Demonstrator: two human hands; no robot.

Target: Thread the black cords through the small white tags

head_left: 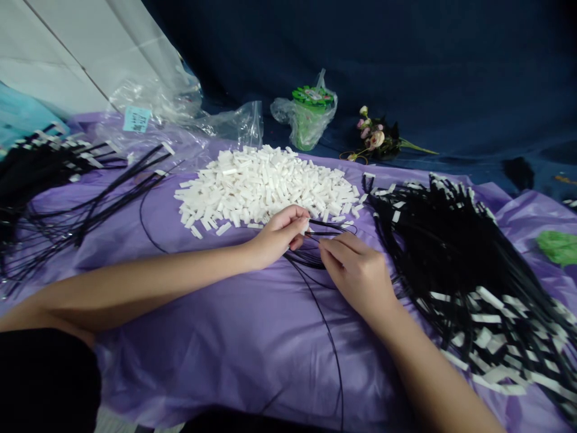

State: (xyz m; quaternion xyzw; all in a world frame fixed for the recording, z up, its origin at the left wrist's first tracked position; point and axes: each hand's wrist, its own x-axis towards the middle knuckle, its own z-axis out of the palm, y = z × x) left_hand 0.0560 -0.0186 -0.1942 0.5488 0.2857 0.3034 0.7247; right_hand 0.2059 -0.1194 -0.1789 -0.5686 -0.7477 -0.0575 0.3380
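A thin black cord (331, 227) is pinched by the left hand (279, 233) and seemingly also by the right hand (356, 270), fingertips nearly touching. A pile of white pieces (265, 183) lies at twelve o'clock, black tagged cords (455, 264) at three o'clock, on the purple sheet (225, 337).

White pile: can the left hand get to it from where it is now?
Probably yes. The left hand sits at the near edge of the white pile, with only bare purple sheet between them. Its fingers already pinch black cords, so the grip is occupied.
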